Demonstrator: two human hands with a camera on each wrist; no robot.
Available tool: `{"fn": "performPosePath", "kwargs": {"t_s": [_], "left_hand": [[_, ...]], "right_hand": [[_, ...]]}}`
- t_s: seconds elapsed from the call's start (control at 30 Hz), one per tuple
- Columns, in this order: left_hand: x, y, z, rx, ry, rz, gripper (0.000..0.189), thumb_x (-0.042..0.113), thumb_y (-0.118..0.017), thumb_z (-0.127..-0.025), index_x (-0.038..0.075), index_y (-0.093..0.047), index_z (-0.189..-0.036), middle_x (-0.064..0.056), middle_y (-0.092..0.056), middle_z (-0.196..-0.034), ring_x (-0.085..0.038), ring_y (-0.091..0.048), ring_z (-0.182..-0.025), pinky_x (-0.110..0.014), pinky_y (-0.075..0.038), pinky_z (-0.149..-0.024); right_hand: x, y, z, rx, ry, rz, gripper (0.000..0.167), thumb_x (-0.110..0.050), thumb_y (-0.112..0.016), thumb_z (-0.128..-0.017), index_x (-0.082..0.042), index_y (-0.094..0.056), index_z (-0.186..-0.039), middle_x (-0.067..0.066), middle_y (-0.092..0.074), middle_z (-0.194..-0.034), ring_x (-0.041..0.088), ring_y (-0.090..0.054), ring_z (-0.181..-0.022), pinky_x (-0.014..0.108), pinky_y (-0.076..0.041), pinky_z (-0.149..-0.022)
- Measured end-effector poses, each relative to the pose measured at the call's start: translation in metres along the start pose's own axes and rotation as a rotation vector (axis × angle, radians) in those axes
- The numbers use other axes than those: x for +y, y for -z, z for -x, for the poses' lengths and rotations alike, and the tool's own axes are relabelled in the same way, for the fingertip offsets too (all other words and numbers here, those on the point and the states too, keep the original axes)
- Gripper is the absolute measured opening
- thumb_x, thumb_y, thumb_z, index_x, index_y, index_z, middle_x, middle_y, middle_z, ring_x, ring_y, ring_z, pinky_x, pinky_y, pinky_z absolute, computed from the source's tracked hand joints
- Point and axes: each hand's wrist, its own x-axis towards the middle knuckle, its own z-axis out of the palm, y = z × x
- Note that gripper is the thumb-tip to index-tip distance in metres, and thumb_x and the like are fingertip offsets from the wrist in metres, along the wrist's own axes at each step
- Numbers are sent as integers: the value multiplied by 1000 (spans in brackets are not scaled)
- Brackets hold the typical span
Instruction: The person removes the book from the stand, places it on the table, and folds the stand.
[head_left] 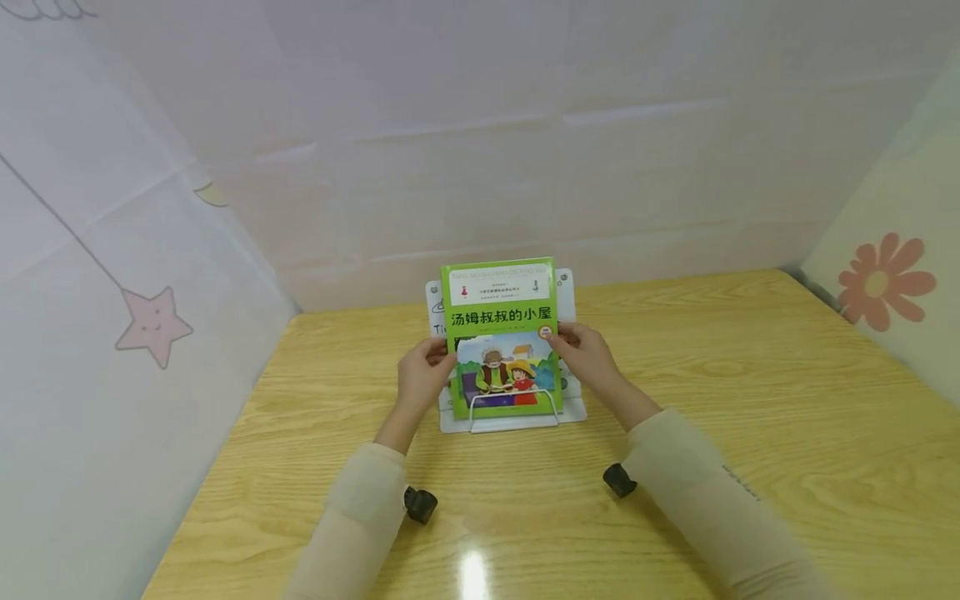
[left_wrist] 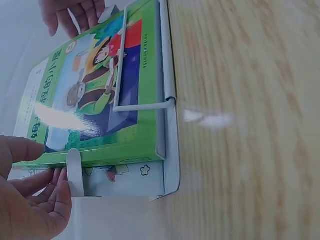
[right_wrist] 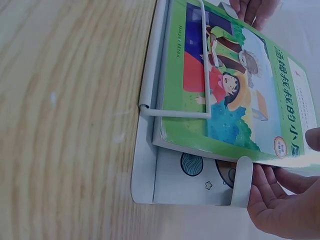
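Note:
A green picture book [head_left: 504, 346] with an illustrated cover stands leaning back on a white book stand [head_left: 573, 411]. The stand's white wire holder [head_left: 513, 427] crosses the lower front of the cover. At the book's left edge, my left hand [head_left: 423, 375] grips it, thumb [left_wrist: 26, 149] at the front and fingers behind. On the opposite edge my right hand [head_left: 592, 360] holds the book the same way, its fingers partly hidden behind it. In the wrist views, a white side clip [left_wrist: 75, 172] on the left and another clip [right_wrist: 243, 182] on the right sit beside the fingers.
The stand rests on a wood-grain table [head_left: 337, 392] near its back edge. Pale sheets with a pink star [head_left: 156, 325] and a pink flower [head_left: 888, 282] surround the table. A black wrist camera [head_left: 420, 505] is on the left sleeve, another camera [head_left: 619, 481] on the right.

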Motion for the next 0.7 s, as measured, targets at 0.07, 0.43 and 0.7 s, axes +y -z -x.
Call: {"fn": "performPosePath", "kwargs": {"t_s": [0.07,0.43,0.7], "left_hand": [[0,0,-1,14,10,-7,31,8,-59,-78,-2,-55,-108,-12,-57,-95,-22,-54,-86,-25,-48,-67],[3,-2,-7,71,35,-45,26,7,-58,-77,-3,-59,-100,-11,-59,-89,-22,-54,-83,-28,-47,-70],[5,-3,-10,97,68,-59,20,8,-61,-77,-1,-61,-95,-10,-59,-85,-20,-54,-79,-27,-47,-67]], "right_hand": [[0,-1,0,-3,-18,-37,48,-24,-47,-89,6,-38,-125,18,-49,-108,27,-48,-96,37,-42,-81],[-3,-4,-3,77,-123,-103,42,-19,-47,-88,7,-42,-122,19,-48,-115,26,-49,-98,33,-41,-83],[-4,-12,-9,185,-193,-140,36,-13,-51,-85,6,-48,-115,18,-50,-107,24,-48,-95,29,-43,-79]]}}
